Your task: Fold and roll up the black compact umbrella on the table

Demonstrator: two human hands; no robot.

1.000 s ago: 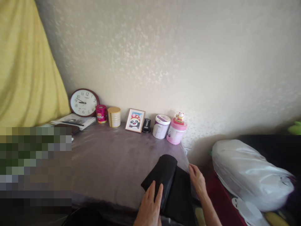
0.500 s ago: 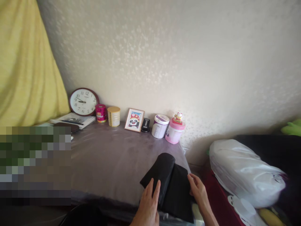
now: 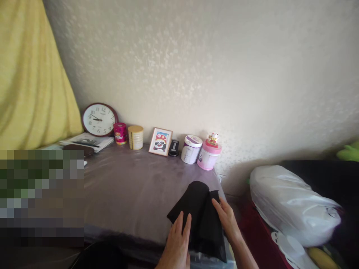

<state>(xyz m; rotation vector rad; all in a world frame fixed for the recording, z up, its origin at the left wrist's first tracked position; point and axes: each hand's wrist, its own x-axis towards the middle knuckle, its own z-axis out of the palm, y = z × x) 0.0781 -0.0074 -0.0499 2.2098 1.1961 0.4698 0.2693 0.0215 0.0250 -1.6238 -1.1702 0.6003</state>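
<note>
A thin black cloth (image 3: 193, 198), matte and folded, lies at the near right corner of the table; I cannot tell whether it is a bag or a plain sheet. My left hand (image 3: 177, 239) rests on its near left part with the fingers stretched out and spread. At the cloth's right side, my right hand (image 3: 227, 220) has hold of the flap, which is raised and bent inward towards the middle. The fingers lie on the flap near its far edge. Part of the right hand's grip is hidden behind the cloth.
Along the wall stand a clock (image 3: 100, 119), a magenta can (image 3: 120, 133), a yellow-lidded tin (image 3: 135, 137), a panda picture frame (image 3: 160, 141), a black object (image 3: 174, 148), a white tub (image 3: 191, 150) and a pink tub (image 3: 208, 157) with a cat figurine (image 3: 213, 138). A white plastic bag (image 3: 291, 205) lies right of the table (image 3: 126, 194).
My right hand has moved left, bringing the right flap of the black cloth up and inward. The flap now looks narrower. My left hand has stayed in place.
</note>
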